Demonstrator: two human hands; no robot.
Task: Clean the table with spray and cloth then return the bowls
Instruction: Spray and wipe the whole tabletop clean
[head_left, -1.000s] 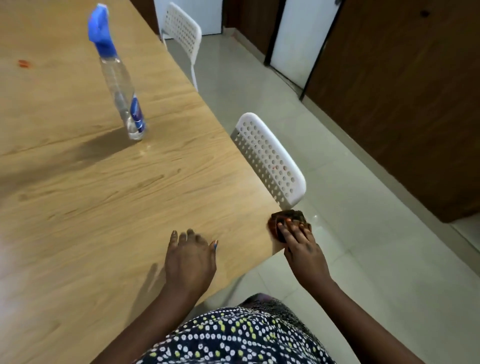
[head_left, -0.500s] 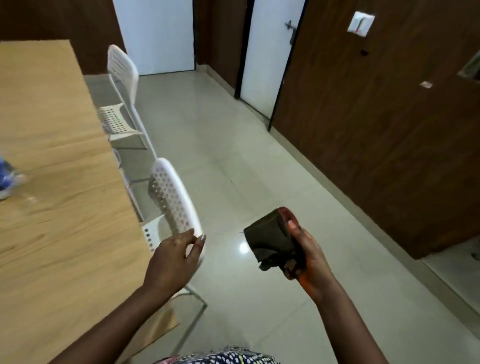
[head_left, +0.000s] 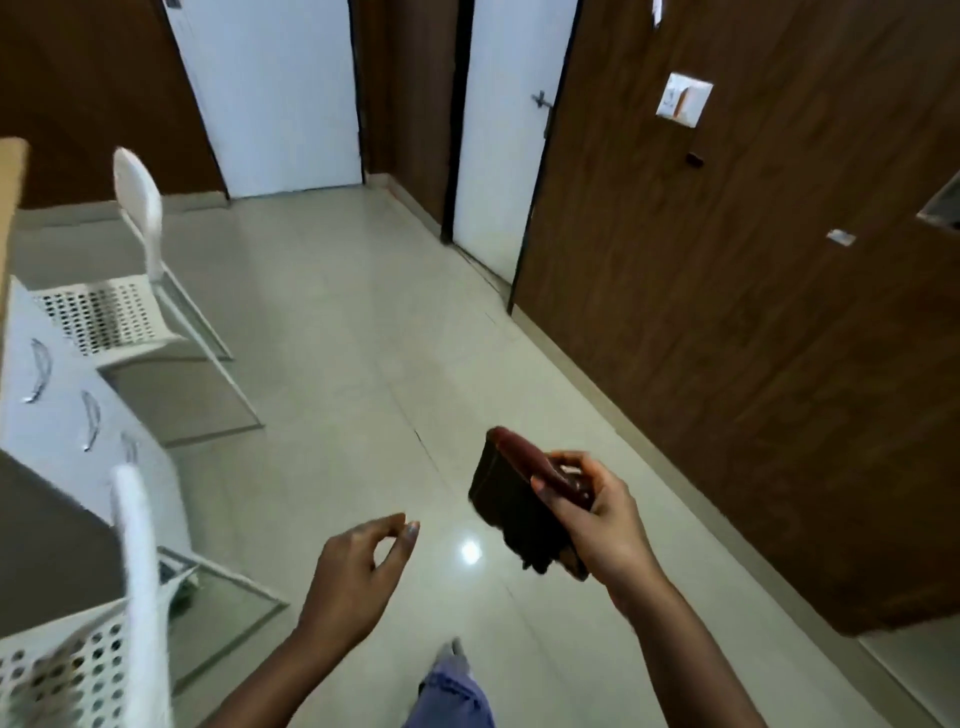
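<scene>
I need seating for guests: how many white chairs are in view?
2. One chair stands at the far left, tucked toward the table; the other chair is at the near left, cut by the frame edge. More may sit out of view.

Glossy pale floor (head_left: 337, 322), brown wood walls (head_left: 753, 312), white doors (head_left: 275, 93), perforated chairs (head_left: 104, 312).

Floor (head_left: 337, 332): pale glossy tiles, bright light reflection near centre-bottom. Two white perforated chairs stand on floor at left: far chair (head_left: 111, 306) and near chair (head_left: 104, 649), legs on tiles. White drawer unit (head_left: 67, 410) with curved handles stands on floor between chairs. Wooden table edge (head_left: 11, 171) visible at far left; nothing visible on it. Foot (head_left: 451, 652) on floor at bottom centre.
</scene>
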